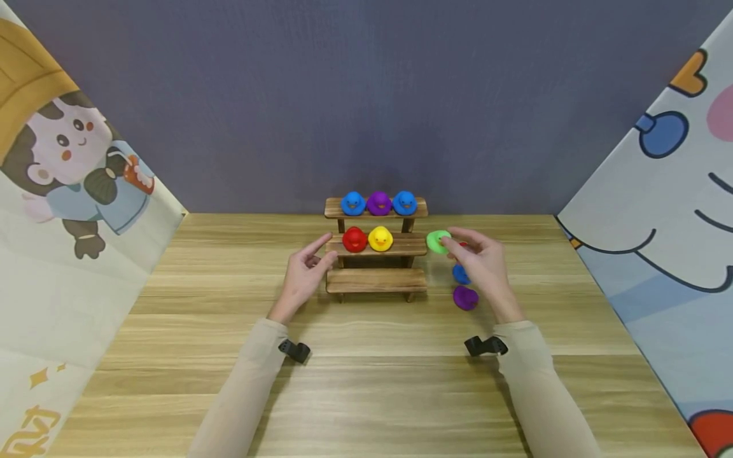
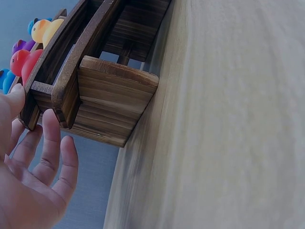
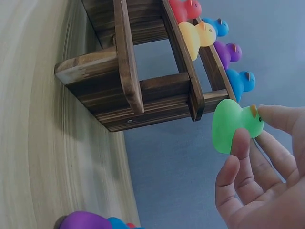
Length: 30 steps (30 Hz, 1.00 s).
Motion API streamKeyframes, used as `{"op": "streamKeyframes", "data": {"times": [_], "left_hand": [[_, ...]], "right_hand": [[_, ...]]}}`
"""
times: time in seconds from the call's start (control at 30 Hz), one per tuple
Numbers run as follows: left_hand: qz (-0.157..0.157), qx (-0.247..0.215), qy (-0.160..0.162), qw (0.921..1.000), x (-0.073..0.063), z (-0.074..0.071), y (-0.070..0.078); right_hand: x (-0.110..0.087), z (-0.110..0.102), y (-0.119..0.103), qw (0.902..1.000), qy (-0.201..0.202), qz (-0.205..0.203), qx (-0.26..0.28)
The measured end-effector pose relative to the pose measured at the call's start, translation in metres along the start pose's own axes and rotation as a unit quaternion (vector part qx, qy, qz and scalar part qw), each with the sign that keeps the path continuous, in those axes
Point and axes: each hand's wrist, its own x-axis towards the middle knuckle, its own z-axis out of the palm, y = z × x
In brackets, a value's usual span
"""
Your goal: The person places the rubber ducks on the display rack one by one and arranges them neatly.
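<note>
A wooden three-tier display shelf (image 1: 376, 280) stands on the table. On its top tier sit a blue duck (image 1: 353, 203), a purple duck (image 1: 379, 203) and another blue duck (image 1: 404, 203). The middle tier carries a red duck (image 1: 354, 240) and a yellow duck (image 1: 380, 238); the bottom tier is bare. My right hand (image 1: 481, 261) pinches a green rubber duck (image 3: 229, 125) between thumb and fingers, just off the middle tier's right end. At that tier's left end is my left hand (image 1: 303, 275), fingers loosely bent, thumb and fingertips at the wood; whether they touch cannot be told.
On the table right of the shelf lie a purple duck (image 1: 466, 298), a blue duck (image 1: 460, 274) and a red one (image 1: 463, 244), the latter two partly hidden by my right hand. A dark wall (image 1: 366, 108) rises behind the shelf. Printed panels (image 1: 69, 286) flank the table.
</note>
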Motion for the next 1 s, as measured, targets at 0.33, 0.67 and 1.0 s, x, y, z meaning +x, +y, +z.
{"op": "streamKeyframes", "data": {"times": [0.33,0.67,1.0], "left_hand": [[0.003,-0.002,0.002,1.0000,0.000,0.000,0.001],[-0.001,0.004,0.005,1.0000,0.000,0.000,0.001],[-0.001,0.007,-0.003,1.0000,0.000,-0.001,0.001]], "right_hand": [[0.003,0.009,-0.004,0.9996,-0.012,-0.021,-0.015],[0.005,0.018,-0.011,0.9990,-0.027,-0.034,-0.011],[0.007,0.024,-0.009,0.9986,-0.026,-0.046,-0.008]]}}
